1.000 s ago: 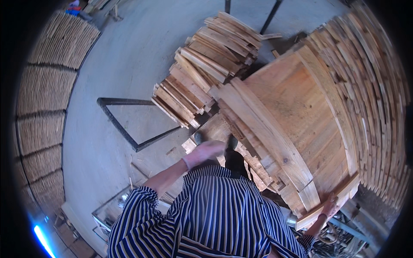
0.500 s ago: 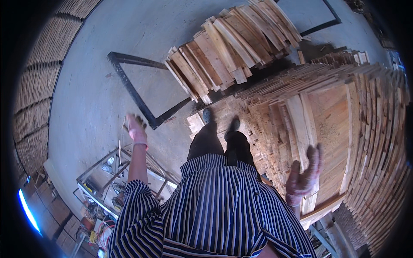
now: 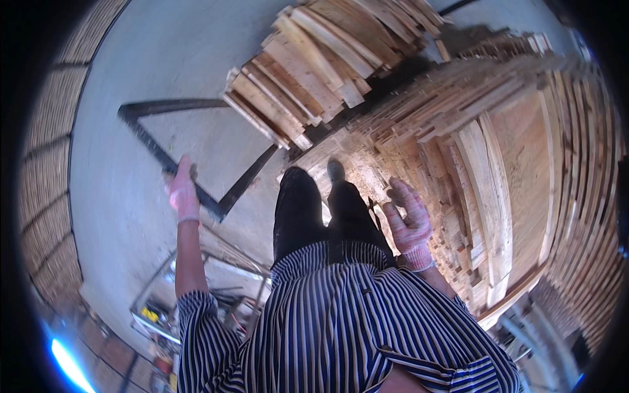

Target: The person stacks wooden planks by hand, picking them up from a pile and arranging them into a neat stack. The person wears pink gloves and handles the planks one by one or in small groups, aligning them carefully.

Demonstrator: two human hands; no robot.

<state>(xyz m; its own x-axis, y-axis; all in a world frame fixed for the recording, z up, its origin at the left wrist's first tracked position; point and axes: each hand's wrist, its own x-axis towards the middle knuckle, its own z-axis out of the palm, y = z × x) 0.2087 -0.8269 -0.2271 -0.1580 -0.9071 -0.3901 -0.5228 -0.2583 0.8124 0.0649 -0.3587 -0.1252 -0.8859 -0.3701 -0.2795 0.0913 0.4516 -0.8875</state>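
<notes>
My left hand (image 3: 183, 193), in a pinkish work glove, is stretched forward with the arm straight. Its fingers point away from me and hold nothing I can see. Behind it in the picture runs one side of a black rectangular frame (image 3: 157, 149) on the grey floor; I cannot tell whether they touch. The gloved right hand (image 3: 411, 226) hovers beside my right thigh, thumb and fingers apart and nothing in them. Closest to that hand is a large stack of wooden boards (image 3: 488, 190), its stepped ends facing my legs.
Ahead, a row of planks (image 3: 308, 75) leans across the frame. A metal rack (image 3: 226, 265) with tools and cables stands at my left. Bundled slatted material (image 3: 52, 164) lines the far left. More layered boards (image 3: 590, 170) rise at the far right. Small wood pieces lie around my feet.
My legs have stepped forward, and the view has shifted with them. The right hand has swung forward and inward from the board stack's side toward my thigh. My left hand stays raised, now over the frame's edge.
</notes>
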